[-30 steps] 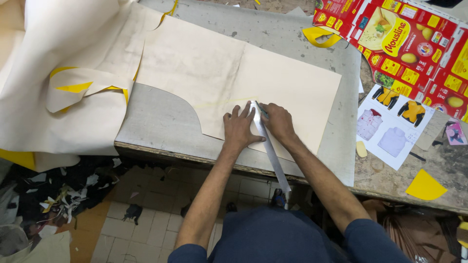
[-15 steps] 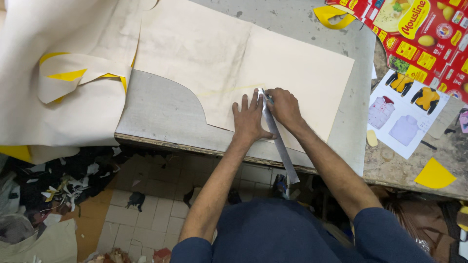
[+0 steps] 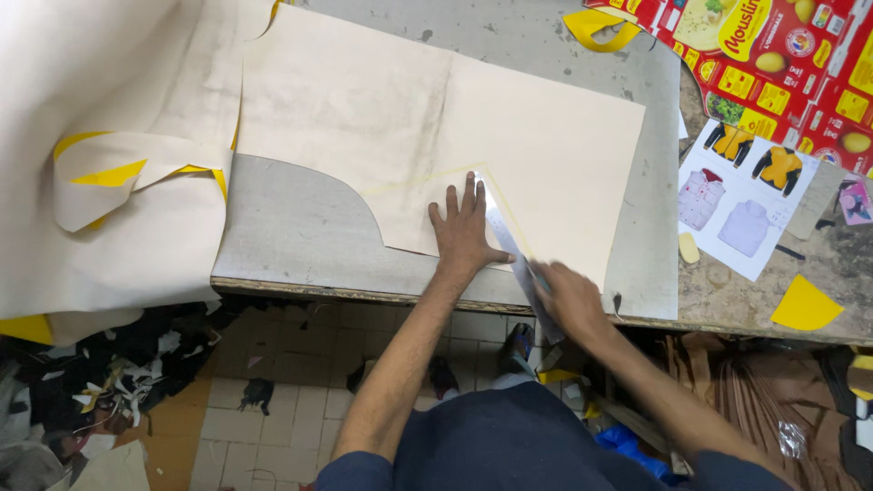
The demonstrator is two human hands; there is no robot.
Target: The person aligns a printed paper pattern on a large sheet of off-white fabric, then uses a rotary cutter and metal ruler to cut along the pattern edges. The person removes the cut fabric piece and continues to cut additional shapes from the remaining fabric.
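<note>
A large cream sheet point(image 3: 364, 109) with a curved cut-out edge lies flat on the grey table point(image 3: 291, 227). My left hand point(image 3: 466, 232) rests flat on it, fingers spread, its thumb side pressing a clear ruler point(image 3: 503, 232). The ruler slants from the sheet's middle down past the table's front edge. A faint yellow line runs on the sheet by the ruler's upper end. My right hand point(image 3: 568, 300), blurred, is at the ruler's lower end by the table edge, fingers closed around a thin tool with a greenish tip.
Cream fabric with yellow backing point(image 3: 100, 173) is heaped over the table's left end. At the right lie a red printed cardboard point(image 3: 782, 55), a paper sheet with jacket pictures point(image 3: 746, 195) and a yellow scrap point(image 3: 805, 305). Dark offcuts point(image 3: 109, 382) litter the tiled floor below.
My right hand has slid down along the ruler from beside my left hand to the table's front edge. My left hand has stayed pressed on the sheet.
</note>
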